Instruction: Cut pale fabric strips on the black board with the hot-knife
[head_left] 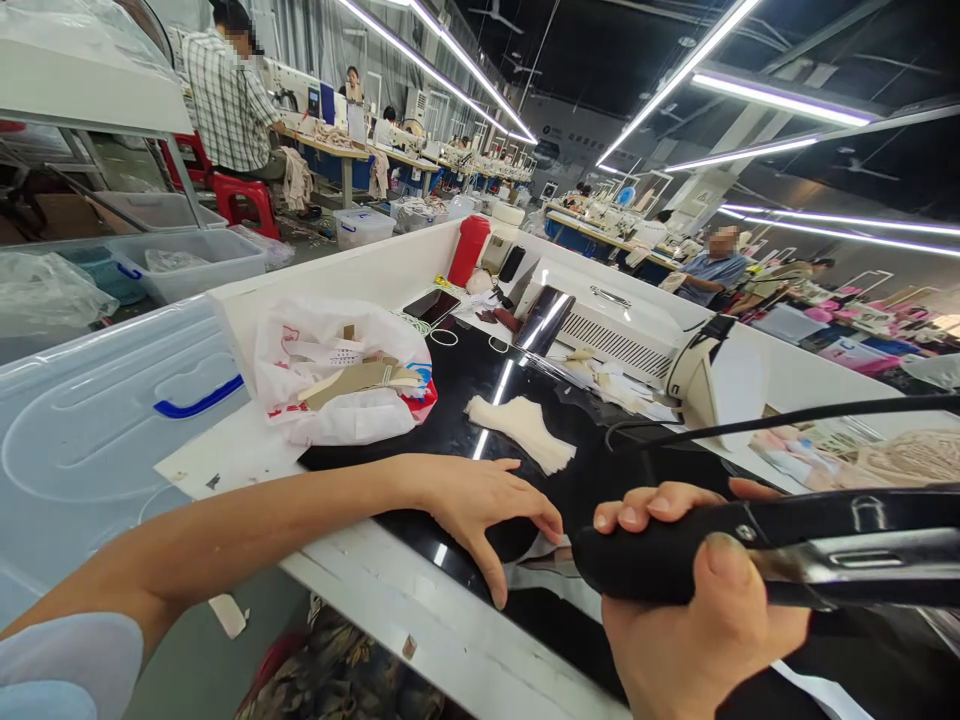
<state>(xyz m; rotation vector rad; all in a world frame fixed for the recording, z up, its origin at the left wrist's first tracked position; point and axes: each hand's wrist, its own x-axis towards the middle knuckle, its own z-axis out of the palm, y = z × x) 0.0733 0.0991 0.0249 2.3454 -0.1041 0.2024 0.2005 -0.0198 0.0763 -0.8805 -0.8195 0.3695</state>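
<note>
My right hand (697, 600) is wrapped round a black handheld tool (667, 550) with a silver strip and a cable, at the lower right. Left of the tool's rounded end, my left hand (487, 505) reaches over the glossy black table surface (465, 380), thumb and fingers apart. A thin pale and brownish strip (551, 562) lies between its fingertips and the tool; whether the fingers touch it is unclear. Beyond my left hand lies a cream fabric piece (525, 428) with a narrowed middle.
A white plastic bag (352, 375) with cut pieces stands at the left, beside a lidded blue-tinted bin (112, 430). Behind are a phone (430, 307), a red cylinder (469, 250) and a vented white machine (607, 325). A black cable (787, 412) crosses the right side.
</note>
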